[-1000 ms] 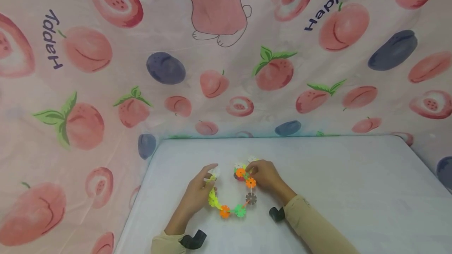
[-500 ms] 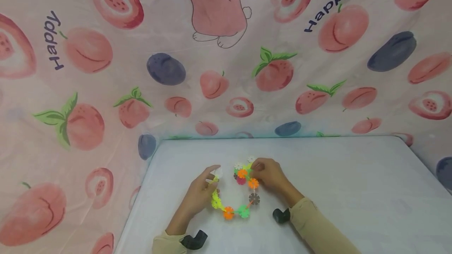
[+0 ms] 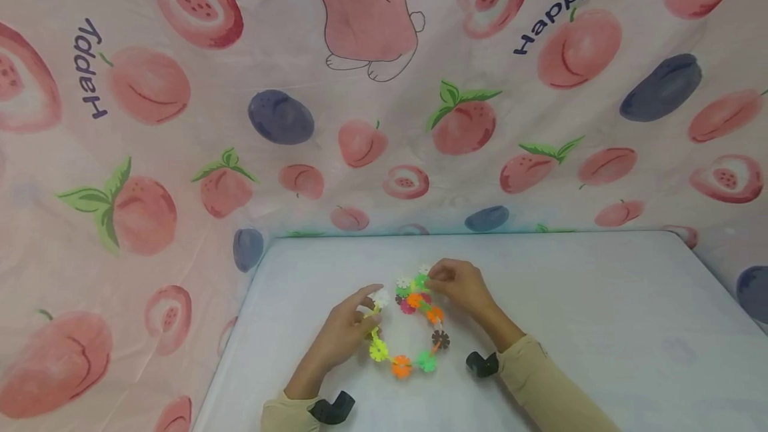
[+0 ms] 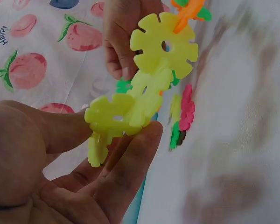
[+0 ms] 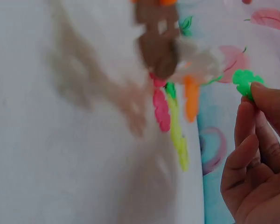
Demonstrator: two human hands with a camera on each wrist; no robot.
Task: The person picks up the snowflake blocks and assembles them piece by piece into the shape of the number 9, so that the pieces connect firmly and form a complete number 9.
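My left hand grips one end of a curved chain of plastic snowflake discs. In the left wrist view, its thumb and fingers pinch the yellow discs. Through the chain run orange, green and brown discs; a white disc shows by the left fingertips. My right hand pinches a green snowflake disc between thumb and finger, near the chain's far end. In the right wrist view, this disc appears apart from the chain.
Loose discs lie on the white table near the right hand, among them a pink disc and a white disc. A fruit-patterned cloth hangs behind and to the left. Black wrist mounts sit by both sleeves.
The left hand and chain have shifted right. The right hand has moved right and slightly away from the body, and the green disc at its fingertips now shows.
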